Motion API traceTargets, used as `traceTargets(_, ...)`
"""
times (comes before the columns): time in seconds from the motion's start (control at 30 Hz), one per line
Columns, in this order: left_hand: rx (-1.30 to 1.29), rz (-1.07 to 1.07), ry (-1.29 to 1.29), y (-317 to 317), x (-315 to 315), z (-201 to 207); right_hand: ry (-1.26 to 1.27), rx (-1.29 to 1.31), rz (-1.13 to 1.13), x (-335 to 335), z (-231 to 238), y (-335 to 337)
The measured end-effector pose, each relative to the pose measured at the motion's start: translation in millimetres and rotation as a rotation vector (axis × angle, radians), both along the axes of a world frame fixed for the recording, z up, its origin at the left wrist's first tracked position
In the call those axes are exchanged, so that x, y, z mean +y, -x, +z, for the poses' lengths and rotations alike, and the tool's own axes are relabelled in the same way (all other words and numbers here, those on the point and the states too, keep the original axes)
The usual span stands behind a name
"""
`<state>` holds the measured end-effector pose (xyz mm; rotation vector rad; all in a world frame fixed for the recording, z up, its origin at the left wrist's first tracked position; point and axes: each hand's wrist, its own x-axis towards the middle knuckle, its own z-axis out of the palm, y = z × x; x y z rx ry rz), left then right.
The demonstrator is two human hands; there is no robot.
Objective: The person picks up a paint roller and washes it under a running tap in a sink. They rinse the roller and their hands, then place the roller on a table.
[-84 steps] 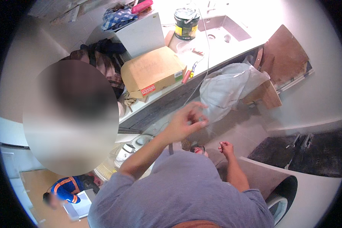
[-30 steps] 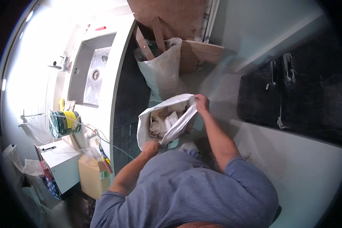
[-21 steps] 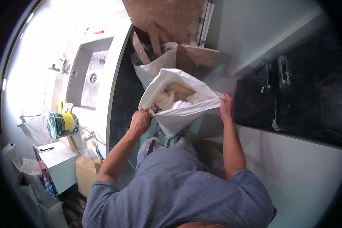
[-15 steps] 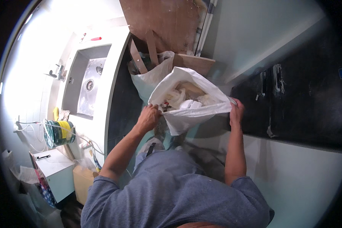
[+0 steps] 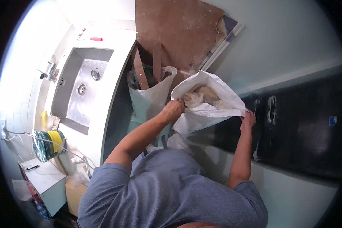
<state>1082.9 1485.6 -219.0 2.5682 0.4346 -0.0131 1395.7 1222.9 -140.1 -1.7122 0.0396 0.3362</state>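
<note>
Both hands are on one white woven sack (image 5: 212, 108), held up off the floor, mouth open toward the camera. Left hand (image 5: 173, 110) is fisted on the near-left rim; right hand (image 5: 248, 118) pinches the far-right corner, fingers closed on fabric. Pale crumpled waste (image 5: 201, 97) sits inside, just past the left knuckles.

Handling, as I judge it:
- Keep both rim grips level. If the right corner dips, the contents spill that way.
- The sack looks loosely filled and floppy, so the load will shift toward whichever side drops.
- The right pinch is the weaker hold. More fabric in that hand would be safer.
- Keep the mouth spread between the hands so nothing snags on the rim.

Surroundings:
- A second white sack (image 5: 150, 98) stands just beyond the left hand, with brown wood strips (image 5: 140, 70) sticking out of the top.
- A large brown board (image 5: 174, 32) leans on the pale wall behind both sacks.
- Left of the grips is a white counter (image 5: 114, 57) with a steel sink (image 5: 81, 89) and a tap (image 5: 49, 71) at its far side. A red-handled tool (image 5: 95, 38) lies on the counter beyond the sink.
- A green-yellow cable reel (image 5: 49, 144) and a white box (image 5: 45, 182) sit well to the lower left.
- A dark floor strip (image 5: 300, 125) runs to the right of the right hand.
</note>
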Motion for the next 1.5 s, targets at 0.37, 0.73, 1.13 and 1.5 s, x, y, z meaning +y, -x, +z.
traceTargets(0.37, -0.076, 0.663, 0.029, 20.8, 55.2, -16.4, 0.1, 0.258, 0.344, 140.6, -174.2, -115.9)
traceTargets(0.73, -1.34, 1.183, 0.943, 191.3, -141.9, 249.4, 0.58, -0.099, 0.464, 192.7, -226.2, -166.8)
traceTargets(1.13, -1.652, 0.236, 0.211, 228.6, -246.6, 386.7, 0.757, -0.169, 0.468, 175.3, -140.3, 12.2)
traceTargets(1.5, -1.771, 0.443, -0.039, 377.7, -306.2, 367.9, 0.904, -0.426, 0.896, 146.5, -117.0, 166.2)
